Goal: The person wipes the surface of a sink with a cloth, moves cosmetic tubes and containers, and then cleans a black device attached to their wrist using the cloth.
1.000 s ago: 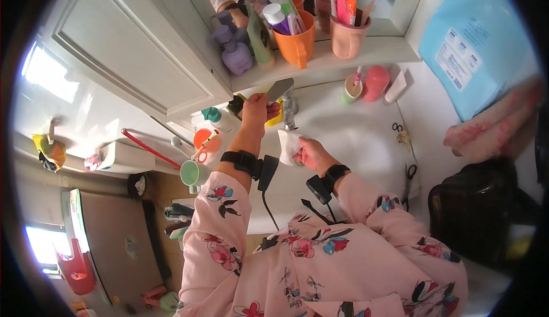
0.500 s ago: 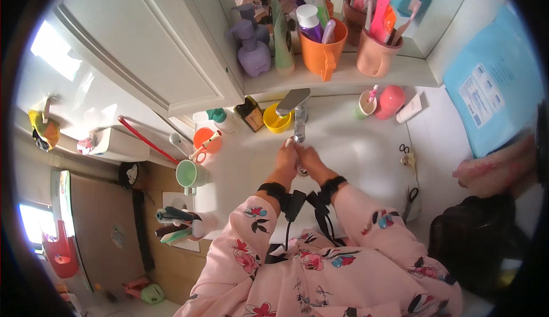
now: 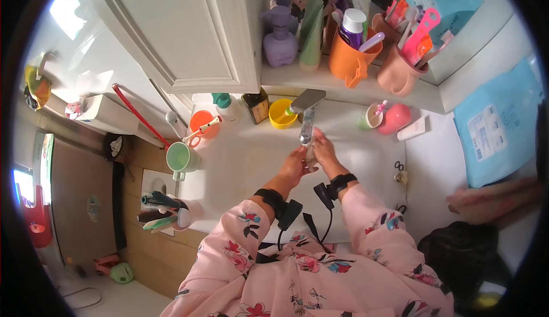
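At the chrome faucet [image 3: 307,124], both of my hands are in what looks like running water, over the white sink [image 3: 257,185]. My left hand [image 3: 294,166] is on the near left of the stream, palm turned inward, fingers partly spread. My right hand [image 3: 326,149] lies close on the right, its fingers reaching up beside the spout. A whitish, glassy streak shows between them, and I make out no solid object in either hand. Black bands with small dark boxes circle both wrists. A yellow cup [image 3: 282,114] stands just left of the faucet.
Left on the sink rim are a green mug [image 3: 182,158], an orange cup [image 3: 204,124] and a holder of hairbrushes [image 3: 182,214]. An orange mug [image 3: 350,60] and a purple pump bottle [image 3: 280,47] stand on the shelf. Scissors [image 3: 398,166] lie at the right edge.
My hands were pressed together under the spout; now they are apart, the right one higher and to the right. The whole view has shifted slightly.
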`<action>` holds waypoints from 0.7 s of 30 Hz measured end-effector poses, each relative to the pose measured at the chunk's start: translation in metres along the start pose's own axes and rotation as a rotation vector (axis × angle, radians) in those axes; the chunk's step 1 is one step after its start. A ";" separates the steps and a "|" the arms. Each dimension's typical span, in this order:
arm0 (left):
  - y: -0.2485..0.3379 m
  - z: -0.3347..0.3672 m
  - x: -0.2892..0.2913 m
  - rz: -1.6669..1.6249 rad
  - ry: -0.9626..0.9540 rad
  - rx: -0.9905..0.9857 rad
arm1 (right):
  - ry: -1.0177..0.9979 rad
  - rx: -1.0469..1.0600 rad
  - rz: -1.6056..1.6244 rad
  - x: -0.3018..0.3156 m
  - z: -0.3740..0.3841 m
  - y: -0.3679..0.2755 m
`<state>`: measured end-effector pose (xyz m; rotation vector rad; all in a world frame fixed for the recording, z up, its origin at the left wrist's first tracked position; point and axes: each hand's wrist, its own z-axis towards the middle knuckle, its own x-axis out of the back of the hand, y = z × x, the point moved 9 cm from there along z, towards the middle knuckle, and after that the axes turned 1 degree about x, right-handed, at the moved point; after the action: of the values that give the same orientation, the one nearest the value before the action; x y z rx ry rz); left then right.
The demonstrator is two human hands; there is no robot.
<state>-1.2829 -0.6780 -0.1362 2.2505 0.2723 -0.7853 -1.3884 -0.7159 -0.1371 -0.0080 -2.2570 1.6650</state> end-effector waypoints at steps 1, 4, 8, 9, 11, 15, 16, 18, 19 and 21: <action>0.010 -0.002 0.002 0.005 0.000 -0.053 | 0.143 0.111 -0.270 0.016 -0.004 -0.019; 0.025 0.006 0.021 -0.047 0.080 -0.062 | 0.143 0.448 -0.085 0.017 -0.043 -0.106; 0.022 0.029 0.024 -0.096 0.005 -0.107 | -0.241 0.474 -0.052 -0.025 -0.055 -0.167; 0.023 0.029 0.020 -0.092 0.001 -0.107 | -0.276 0.533 -0.029 -0.025 -0.048 -0.173; 0.021 0.027 0.014 -0.137 -0.005 -0.098 | -0.321 0.585 -0.009 -0.026 -0.050 -0.178; 0.014 0.023 0.015 -0.159 -0.022 -0.047 | -0.316 0.545 0.033 -0.024 -0.050 -0.179; 0.013 0.023 0.014 -0.162 -0.021 -0.046 | -0.327 0.509 0.142 -0.022 -0.046 -0.177; 0.017 0.022 0.012 -0.144 -0.024 -0.079 | -0.351 0.489 0.143 -0.022 -0.039 -0.177; 0.018 0.021 0.012 -0.143 -0.024 -0.077 | -0.374 0.471 0.144 -0.023 -0.039 -0.176; 0.017 0.022 0.015 -0.099 -0.001 -0.070 | -0.382 0.440 0.220 -0.026 -0.044 -0.180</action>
<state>-1.2738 -0.7064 -0.1478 2.1845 0.4067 -0.8162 -1.3175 -0.7367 0.0350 0.1873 -2.1446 2.4300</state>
